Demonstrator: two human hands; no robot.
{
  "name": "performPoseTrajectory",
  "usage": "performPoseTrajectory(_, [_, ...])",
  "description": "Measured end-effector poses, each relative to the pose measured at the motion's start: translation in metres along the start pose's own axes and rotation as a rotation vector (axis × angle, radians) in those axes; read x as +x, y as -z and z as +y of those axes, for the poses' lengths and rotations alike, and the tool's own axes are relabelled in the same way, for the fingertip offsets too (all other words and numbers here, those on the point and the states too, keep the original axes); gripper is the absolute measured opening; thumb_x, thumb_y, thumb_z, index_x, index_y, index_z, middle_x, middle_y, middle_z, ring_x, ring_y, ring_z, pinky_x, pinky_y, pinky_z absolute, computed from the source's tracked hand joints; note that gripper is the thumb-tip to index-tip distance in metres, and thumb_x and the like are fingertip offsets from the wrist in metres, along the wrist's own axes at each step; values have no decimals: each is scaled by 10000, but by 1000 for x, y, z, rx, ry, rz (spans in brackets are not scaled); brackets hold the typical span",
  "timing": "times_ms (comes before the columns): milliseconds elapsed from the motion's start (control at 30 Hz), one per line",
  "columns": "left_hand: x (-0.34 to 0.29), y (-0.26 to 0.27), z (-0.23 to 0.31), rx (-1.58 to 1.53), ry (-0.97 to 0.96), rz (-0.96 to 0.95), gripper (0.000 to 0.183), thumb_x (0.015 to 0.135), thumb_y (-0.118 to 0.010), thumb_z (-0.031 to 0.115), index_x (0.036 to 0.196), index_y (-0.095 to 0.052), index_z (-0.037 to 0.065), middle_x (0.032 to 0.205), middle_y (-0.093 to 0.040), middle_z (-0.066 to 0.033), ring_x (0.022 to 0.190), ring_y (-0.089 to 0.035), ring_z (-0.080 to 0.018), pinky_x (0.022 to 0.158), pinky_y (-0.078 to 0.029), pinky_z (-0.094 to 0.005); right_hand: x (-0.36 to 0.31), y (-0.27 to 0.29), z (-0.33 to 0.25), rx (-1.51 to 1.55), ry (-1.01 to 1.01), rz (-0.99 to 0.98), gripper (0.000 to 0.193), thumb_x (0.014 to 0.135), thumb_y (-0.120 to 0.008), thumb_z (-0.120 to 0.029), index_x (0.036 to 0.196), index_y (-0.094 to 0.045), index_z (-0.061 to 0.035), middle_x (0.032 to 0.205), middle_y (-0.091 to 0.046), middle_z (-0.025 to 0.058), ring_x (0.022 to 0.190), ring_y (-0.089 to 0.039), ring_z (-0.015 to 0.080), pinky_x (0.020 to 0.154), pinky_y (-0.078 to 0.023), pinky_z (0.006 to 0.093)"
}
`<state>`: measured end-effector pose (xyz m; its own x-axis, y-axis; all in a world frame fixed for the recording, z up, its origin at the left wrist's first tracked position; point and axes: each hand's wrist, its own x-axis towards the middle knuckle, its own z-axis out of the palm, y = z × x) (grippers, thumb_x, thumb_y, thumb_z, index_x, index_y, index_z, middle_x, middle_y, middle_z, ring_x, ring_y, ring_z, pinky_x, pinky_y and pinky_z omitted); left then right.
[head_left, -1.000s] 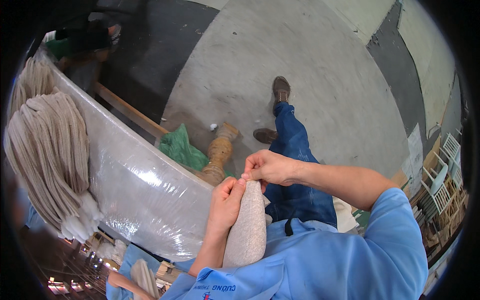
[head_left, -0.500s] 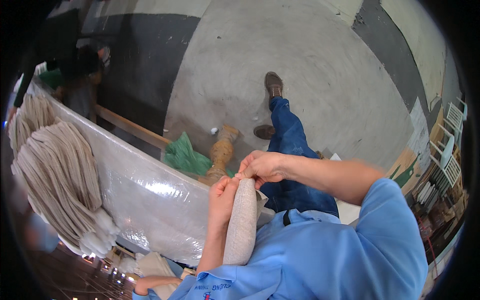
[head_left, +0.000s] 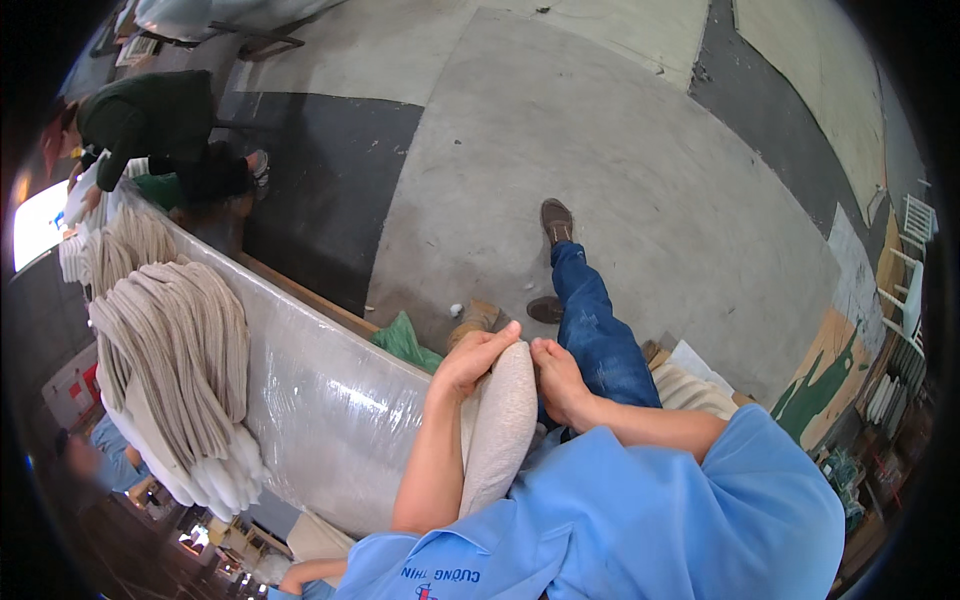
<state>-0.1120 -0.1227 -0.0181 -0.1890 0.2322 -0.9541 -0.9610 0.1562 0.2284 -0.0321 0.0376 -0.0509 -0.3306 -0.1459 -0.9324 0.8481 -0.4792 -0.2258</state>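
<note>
A beige fabric cushion [head_left: 506, 430] with a plump, padded side stands on edge against my blue shirt, its narrow top pointing away from me. My left hand [head_left: 472, 362] is closed on its left edge near the top, thumb stretched toward the tip. On the other side, my right hand [head_left: 562, 382] is closed at the cushion's upper right edge, the thumb close to the tip. The far face of the cushion and most fingertips behind it are hidden.
A plastic-wrapped table [head_left: 320, 410] runs along my left. On it lies a stack of beige cushions [head_left: 180, 340] with white stuffing showing. Beyond its far end bends a person in dark clothes [head_left: 150, 120]. Green plastic [head_left: 405, 342] and a turned wooden leg [head_left: 478, 322] lie beside the table.
My hands have moved apart from their pinch together at the cushion's tip to either side of it. The cushion shows more of its broad side, and the view has shifted.
</note>
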Motion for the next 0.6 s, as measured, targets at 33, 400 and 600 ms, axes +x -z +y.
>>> performPoseTrajectory(33, [3, -3, 2, 30, 23, -39, 535, 1005, -663, 525, 943, -749, 0, 846, -714, -54, 727, -645, -131, 644, -512, -298, -6, -1, 0, 37, -16, 12, 316, 1119, -487, -355, 1091, -620, -70, 978, -632, 13, 835, -549, 114, 754, -456, 293])
performPoseTrajectory(400, [20, -11, -13, -95, -108, -121, 377, 1045, -630, 337, 878, -743, 19, 801, -706, -10, 646, -594, -89, 595, -488, -285, 19, -2, -12, -44, -147, -17, 291, 1073, -530, -286, 1072, -704, -52, 914, -686, 64, 763, -667, 207, 686, -550, 372])
performPoseTrajectory(600, [35, -12, -38, -71, -158, 79, 364, 1020, -617, 268, 834, -720, -27, 739, -675, -26, 631, -581, -100, 572, -463, -302, 65, 19, 4, -179, -225, 59, 193, 1007, -565, -190, 1000, -709, -62, 905, -686, 79, 770, -671, 237, 699, -551, 382])
